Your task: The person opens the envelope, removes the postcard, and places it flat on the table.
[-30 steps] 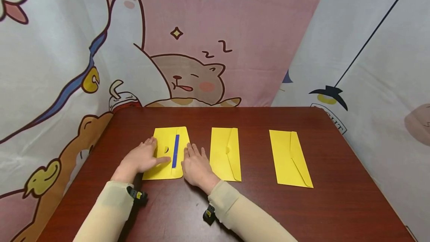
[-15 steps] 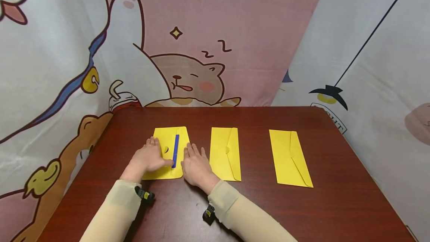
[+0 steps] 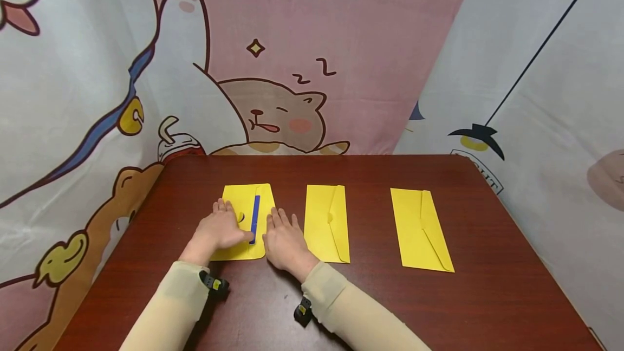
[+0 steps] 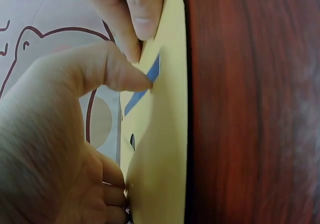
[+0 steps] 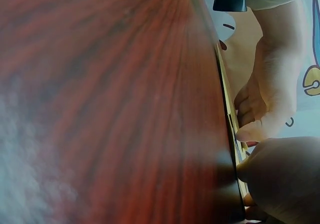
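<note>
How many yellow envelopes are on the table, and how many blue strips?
Yellow envelopes: 3, the left envelope, the middle envelope and the right envelope
Blue strips: 1, the blue strip on the left envelope
Total: 4

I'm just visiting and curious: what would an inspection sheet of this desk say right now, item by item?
Surface: dark red wooden table, bare at the near edge.
Job's things: left yellow envelope lies flat with a blue strip running along it.
Clutter: middle yellow envelope and right yellow envelope, both flat with flaps folded over, apart from each other.
Grippers: left hand rests on the left envelope, thumb pressing at the blue strip; right hand lies flat, fingers straight, at that envelope's right edge.
Cables: nothing seen; a small black device sits at each wrist.
Surroundings: cartoon-printed cloth backdrop hangs behind the table and on both sides.
</note>
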Demonstrator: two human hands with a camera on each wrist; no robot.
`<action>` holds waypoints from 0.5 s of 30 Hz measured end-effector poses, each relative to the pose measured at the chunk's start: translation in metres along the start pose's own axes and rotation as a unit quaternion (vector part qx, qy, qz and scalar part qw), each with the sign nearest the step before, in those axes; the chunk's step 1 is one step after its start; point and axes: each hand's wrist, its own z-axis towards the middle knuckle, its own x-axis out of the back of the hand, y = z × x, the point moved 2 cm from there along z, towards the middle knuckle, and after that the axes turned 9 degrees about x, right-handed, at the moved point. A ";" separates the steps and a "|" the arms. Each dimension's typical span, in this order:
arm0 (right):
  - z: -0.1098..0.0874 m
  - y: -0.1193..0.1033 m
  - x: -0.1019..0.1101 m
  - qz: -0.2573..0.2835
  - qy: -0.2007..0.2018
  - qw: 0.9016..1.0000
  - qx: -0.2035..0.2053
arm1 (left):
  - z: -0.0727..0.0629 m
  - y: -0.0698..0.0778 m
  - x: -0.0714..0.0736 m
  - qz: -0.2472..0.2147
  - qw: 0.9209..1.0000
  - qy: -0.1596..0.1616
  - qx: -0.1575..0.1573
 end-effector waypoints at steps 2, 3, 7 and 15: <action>0.000 0.000 0.000 0.000 0.000 1.000 0.001 | 0.000 0.001 0.000 -0.002 1.000 0.001 0.001; 0.000 0.000 0.000 0.000 0.001 1.000 0.001 | 0.000 0.002 0.000 -0.003 1.000 0.002 0.001; 0.000 0.000 0.000 0.006 -0.004 1.000 0.002 | -0.001 0.003 0.000 -0.006 1.000 0.005 0.003; -0.001 0.001 0.001 0.003 -0.002 1.000 0.002 | -0.005 0.008 0.002 -0.015 1.000 0.012 0.008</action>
